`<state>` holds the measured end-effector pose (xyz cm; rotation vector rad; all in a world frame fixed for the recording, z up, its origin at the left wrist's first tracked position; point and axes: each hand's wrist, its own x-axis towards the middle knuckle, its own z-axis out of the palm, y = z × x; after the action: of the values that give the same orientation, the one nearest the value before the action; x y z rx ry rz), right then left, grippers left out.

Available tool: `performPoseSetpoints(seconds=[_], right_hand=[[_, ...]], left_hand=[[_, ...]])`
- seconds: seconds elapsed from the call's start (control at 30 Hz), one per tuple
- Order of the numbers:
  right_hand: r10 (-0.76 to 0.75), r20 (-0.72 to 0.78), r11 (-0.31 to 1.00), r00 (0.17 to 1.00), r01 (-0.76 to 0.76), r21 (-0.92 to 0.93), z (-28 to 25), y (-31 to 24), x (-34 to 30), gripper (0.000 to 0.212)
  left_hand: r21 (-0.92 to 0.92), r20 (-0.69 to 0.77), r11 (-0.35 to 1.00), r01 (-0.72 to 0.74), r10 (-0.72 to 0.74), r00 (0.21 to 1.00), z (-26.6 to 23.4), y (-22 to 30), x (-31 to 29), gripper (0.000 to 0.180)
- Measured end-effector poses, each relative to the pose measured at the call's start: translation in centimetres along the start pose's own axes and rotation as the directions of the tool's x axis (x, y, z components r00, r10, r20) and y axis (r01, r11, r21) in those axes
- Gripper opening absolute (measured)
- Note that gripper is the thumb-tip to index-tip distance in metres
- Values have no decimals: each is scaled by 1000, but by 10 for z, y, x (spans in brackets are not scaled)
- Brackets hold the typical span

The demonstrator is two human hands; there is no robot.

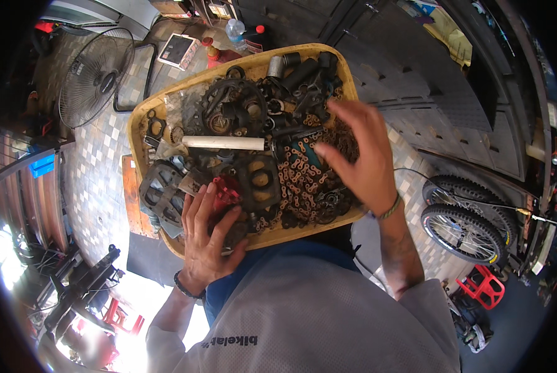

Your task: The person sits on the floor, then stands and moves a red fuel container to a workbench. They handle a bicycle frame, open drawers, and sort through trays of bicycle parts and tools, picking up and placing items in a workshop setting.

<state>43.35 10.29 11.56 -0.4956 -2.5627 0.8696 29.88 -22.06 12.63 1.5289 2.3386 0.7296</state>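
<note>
A yellow plastic tray (143, 118) full of used bicycle parts lies in front of me. My left hand (207, 233) is low in it, fingers curled around a shiny red metal part (227, 189), whose exact kind I cannot make out. Left of that hand is a flat bike pedal (160, 184); another dark pedal (258, 180) lies to its right. My right hand (367, 158) hovers at the tray's right side, thumb and fingers apart with nothing between them. Below it lies a heap of copper-coloured bike chain (300, 177). A white tube (224, 143) crosses the middle, below a toothed chainring (219, 102).
Beyond the tray stand a clear plastic bottle (235, 32) and a red bottle (219, 56). A standing fan (98, 78) is at the far left. Dark cabinets (409, 68) line the right side, with bike wheels (465, 230) and a red stool (482, 287) nearer.
</note>
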Motion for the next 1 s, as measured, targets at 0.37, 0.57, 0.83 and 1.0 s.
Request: performPoseSetpoints(seconds=[0.37,0.57,0.83,1.0], right_hand=[[-183,424,931,887,295,-216,2,27,102,69],[-132,421,949,898,237,-208,0,33,94,70],[-138,402,979,905,187,-85,2,40,87,70],[-134,409,982,903,176,-65,1,39,84,60]], left_hand=[[-7,-546,960,279,-237,803,-42,-58,-21,38],[-129,-621,867,481,-449,642,-51,-100,-52,40],[-513,-324,661,549,-740,589,-22,-110,-54,55],[-656,-224,593,467,-743,631,-2,-109,-49,55]])
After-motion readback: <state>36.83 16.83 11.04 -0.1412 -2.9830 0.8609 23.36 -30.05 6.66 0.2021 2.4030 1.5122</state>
